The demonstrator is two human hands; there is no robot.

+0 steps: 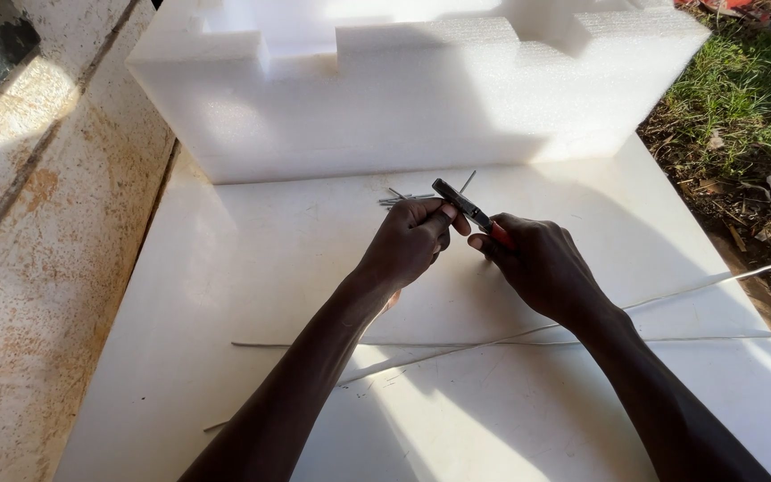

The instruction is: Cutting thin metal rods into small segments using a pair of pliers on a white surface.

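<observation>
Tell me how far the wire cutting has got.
Done: a small pile of short cut pieces lies on the white board by the foam block. In hand: the right hand works red-handled pliers at a piece pinched in the left hand. Left: two long wires lie uncut.

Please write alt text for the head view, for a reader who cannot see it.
Two bare hands meet over a white board: the right hand holds red-handled pliers, the left hand pinches a short wire at their tip. Long wires cross the board, short pieces lie near a foam block.
</observation>
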